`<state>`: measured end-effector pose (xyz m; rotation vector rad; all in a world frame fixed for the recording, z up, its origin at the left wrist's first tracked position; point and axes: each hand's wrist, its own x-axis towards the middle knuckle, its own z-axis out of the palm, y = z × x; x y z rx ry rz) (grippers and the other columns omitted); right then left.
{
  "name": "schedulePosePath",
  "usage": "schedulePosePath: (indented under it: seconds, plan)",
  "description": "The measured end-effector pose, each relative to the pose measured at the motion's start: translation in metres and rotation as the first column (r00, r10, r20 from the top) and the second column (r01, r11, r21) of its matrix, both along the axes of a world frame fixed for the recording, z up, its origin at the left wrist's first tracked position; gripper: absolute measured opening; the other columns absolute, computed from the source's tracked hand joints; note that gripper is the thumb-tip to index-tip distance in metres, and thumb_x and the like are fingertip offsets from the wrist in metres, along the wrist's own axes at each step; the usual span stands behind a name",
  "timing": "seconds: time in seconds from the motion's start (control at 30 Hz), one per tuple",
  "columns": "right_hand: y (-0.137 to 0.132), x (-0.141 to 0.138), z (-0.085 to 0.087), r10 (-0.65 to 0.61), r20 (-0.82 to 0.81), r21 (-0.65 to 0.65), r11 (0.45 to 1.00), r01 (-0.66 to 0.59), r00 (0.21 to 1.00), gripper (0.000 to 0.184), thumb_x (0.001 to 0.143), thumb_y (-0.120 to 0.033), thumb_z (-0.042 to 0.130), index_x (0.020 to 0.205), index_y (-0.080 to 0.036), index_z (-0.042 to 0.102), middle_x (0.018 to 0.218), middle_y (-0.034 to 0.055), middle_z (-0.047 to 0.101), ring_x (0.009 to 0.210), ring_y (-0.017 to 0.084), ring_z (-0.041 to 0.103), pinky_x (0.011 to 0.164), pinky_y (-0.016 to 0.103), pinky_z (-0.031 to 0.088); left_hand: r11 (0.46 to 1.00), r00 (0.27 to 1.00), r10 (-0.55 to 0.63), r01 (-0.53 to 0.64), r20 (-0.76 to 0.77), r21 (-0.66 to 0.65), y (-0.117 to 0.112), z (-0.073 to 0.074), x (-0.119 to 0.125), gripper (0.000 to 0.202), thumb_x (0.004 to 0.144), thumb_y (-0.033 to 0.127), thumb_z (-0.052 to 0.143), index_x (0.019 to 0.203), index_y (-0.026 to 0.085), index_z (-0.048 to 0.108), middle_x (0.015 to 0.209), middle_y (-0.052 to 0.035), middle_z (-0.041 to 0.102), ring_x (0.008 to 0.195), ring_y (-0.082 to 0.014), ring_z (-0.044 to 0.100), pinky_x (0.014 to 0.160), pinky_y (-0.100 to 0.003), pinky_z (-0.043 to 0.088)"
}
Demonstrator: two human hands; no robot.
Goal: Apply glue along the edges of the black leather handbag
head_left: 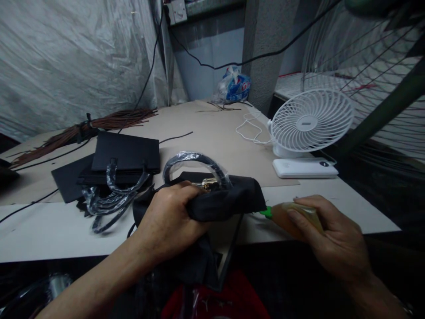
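My left hand (175,212) is closed around the folded top of a black handbag (229,199) at the table's front edge. A plastic-wrapped handle (195,158) arches above the bag, and a gold-coloured metal clasp (209,183) shows beside my thumb. In my right hand (335,239) is a soft squeeze bottle (292,217) of amber liquid, probably glue. Its green nozzle (266,212) points left and meets the bag's right edge, or lies very close to it. My left fingertips are hidden behind the cloth.
Black bag parts with wrapped handles (116,177) lie at left, before a bundle of brown rods (89,128). A white fan (308,122) and a white power bank (303,168) stand at right. A blue plastic bag (234,86) sits at the back.
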<state>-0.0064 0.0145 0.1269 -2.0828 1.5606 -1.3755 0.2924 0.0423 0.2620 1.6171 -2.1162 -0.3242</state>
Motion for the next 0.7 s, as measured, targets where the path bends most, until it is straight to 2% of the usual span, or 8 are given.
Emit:
schedulePosePath:
  seconds: [0.17,0.37,0.53,0.7]
  plan:
    - [-0.004,-0.004,0.004,0.129,0.002,0.135,0.983,-0.128,0.992,0.027,0.092,-0.055,0.061,0.097,-0.029,0.066,0.092,-0.0020,0.070,0.081,0.018,0.067,0.067,0.031,0.052,0.999,0.998,0.032,-0.030,-0.054,0.032,0.001,-0.008,0.001,0.004,0.072,0.019,0.068,0.070,0.021,0.066,0.083,-0.0002,0.070,0.077,-0.0153,0.064,0.068,-0.028,0.044]
    - [-0.006,-0.003,0.010,0.070,0.059,0.150,0.986,-0.078,0.996,0.029,0.089,-0.057,0.061,0.096,-0.029,0.067,0.090,-0.0026,0.070,0.081,0.019,0.066,0.071,0.034,0.051,0.995,0.999,0.046,-0.043,-0.028,0.089,0.004,-0.013,-0.001,0.012,0.071,0.016,0.064,0.063,0.019,0.057,0.079,-0.0010,0.065,0.070,-0.0145,0.057,0.064,-0.029,0.039]
    - [-0.008,-0.003,0.012,0.130,0.128,0.254,0.954,-0.160,0.983,0.028,0.088,-0.057,0.064,0.090,-0.029,0.068,0.088,-0.0036,0.070,0.082,0.018,0.066,0.069,0.031,0.051,0.996,0.999,0.013,-0.009,-0.037,0.085,0.006,-0.012,0.001,0.007,0.071,0.014,0.061,0.067,0.020,0.061,0.081,-0.0009,0.067,0.072,-0.0144,0.058,0.065,-0.028,0.040]
    - [-0.010,0.000,0.012,0.031,0.101,0.211,0.976,-0.052,0.994,0.030,0.086,-0.057,0.064,0.090,-0.028,0.069,0.086,-0.0032,0.071,0.079,0.018,0.065,0.071,0.034,0.048,0.997,1.000,-0.012,0.014,-0.027,0.078,0.006,-0.015,0.004,0.009,0.070,0.012,0.061,0.069,0.021,0.064,0.079,0.0004,0.068,0.072,-0.0141,0.059,0.065,-0.028,0.040]
